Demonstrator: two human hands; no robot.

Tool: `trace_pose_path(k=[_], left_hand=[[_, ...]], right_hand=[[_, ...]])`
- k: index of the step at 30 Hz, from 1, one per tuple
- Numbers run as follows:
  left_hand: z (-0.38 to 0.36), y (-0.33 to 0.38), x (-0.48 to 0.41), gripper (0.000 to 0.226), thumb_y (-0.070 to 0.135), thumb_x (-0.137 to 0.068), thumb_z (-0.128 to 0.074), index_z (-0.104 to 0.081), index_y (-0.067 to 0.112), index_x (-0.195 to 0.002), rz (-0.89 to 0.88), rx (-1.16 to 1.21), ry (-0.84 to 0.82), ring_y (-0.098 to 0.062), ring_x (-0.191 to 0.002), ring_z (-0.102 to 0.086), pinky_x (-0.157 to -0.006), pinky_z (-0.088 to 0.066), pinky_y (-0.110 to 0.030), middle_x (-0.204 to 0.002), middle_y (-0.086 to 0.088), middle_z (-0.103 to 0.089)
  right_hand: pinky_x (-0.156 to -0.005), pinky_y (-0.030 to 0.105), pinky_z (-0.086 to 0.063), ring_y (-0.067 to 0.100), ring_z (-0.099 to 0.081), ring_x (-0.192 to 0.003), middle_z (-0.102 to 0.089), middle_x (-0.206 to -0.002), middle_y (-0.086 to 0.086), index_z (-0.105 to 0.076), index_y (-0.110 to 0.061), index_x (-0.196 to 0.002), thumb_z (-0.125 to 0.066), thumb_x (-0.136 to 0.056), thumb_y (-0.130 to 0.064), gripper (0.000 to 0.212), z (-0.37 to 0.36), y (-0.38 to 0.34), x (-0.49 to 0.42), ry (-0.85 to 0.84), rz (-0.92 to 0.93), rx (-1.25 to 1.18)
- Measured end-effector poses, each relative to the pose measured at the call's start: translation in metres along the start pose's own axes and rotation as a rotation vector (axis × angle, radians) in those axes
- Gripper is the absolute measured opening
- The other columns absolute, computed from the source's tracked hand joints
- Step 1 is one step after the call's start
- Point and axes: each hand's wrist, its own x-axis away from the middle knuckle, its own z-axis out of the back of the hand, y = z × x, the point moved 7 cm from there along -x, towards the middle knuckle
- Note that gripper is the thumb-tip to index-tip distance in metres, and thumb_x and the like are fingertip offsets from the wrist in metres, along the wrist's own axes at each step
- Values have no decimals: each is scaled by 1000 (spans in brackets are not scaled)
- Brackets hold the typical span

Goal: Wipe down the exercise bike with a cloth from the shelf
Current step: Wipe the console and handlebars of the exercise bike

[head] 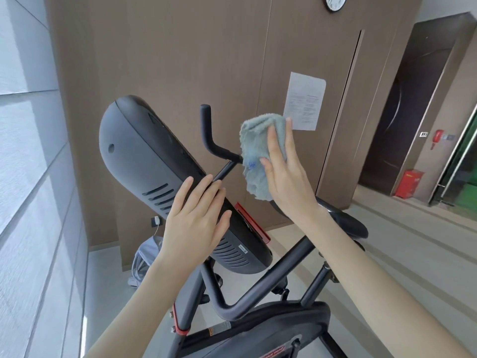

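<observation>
The black exercise bike (pixel 260 288) fills the middle and lower view, its grey console (pixel 139 156) tilted with the back toward me. My left hand (pixel 196 220) lies flat against the console's back edge, fingers spread. My right hand (pixel 286 174) presses a grey-blue cloth (pixel 255 140) against the handlebar area, just right of the black upright handle (pixel 206 127). The bar under the cloth is hidden. The saddle (pixel 343 220) shows behind my right forearm.
A brown panelled wall with a paper notice (pixel 304 102) and a clock (pixel 334 2) stands behind the bike. A wall socket with a white cable (pixel 156 222) sits low left. A dark door (pixel 405 107) and a red box (pixel 409 183) are at right.
</observation>
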Motion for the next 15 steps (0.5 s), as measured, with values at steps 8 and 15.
trace_pose_path(k=[8, 15], left_hand=[[1, 3, 0, 39, 30, -96, -45, -68, 3, -113, 19, 5, 35, -28, -125, -52, -113, -26, -48, -121, -10, -65], [0, 3, 0, 40, 31, -96, -44, -68, 4, -113, 36, 9, 29, -28, -125, -52, -113, -25, -47, -120, -10, -66]], right_hand=[[-78, 33, -48, 29, -58, -105, -42, -136, 13, 4, -24, -149, -21, -97, -48, 62, 0, 4, 13, -5, -183, -164], [-68, 46, -57, 41, -61, -96, -44, -133, 31, -26, 5, -142, -31, -99, -31, 57, -4, -1, 33, -36, -135, 48]])
